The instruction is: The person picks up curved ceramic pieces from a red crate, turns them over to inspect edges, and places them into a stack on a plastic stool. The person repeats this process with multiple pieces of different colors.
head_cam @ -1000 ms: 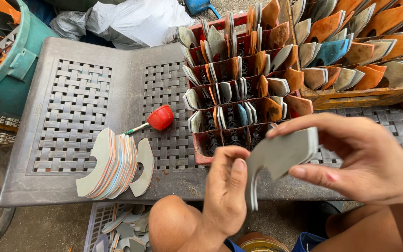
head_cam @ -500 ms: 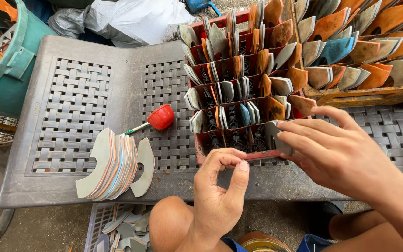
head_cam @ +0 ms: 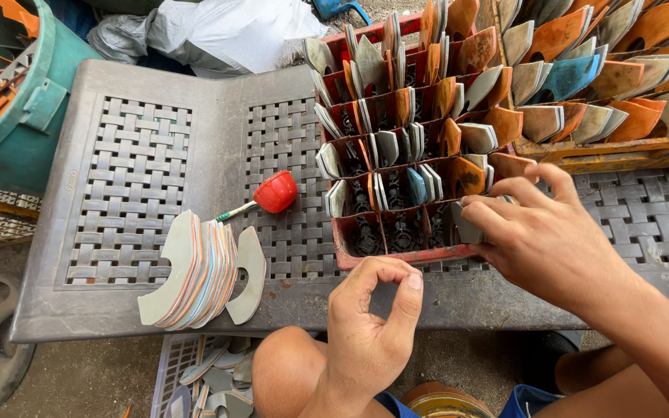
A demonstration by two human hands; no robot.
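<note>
R hand point(head_cam: 540, 236) fingertips in crate point(head_cam: 408, 254), maybe gripping

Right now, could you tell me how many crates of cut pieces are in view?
2: a red divided crate under the right hand, and an orange crate behind it, partly cut off by the frame.

The flat plastic table point(head_cam: 156, 101) is grey with a woven criss-cross pattern. The plastic crate with slots point(head_cam: 396, 254) is red. The round little cup point(head_cam: 276, 191) is red. The big plastic tub point(head_cam: 21, 131) is teal. The stacked curved pieces point(head_cam: 199, 272) have orange, blue and pale edges.
</note>
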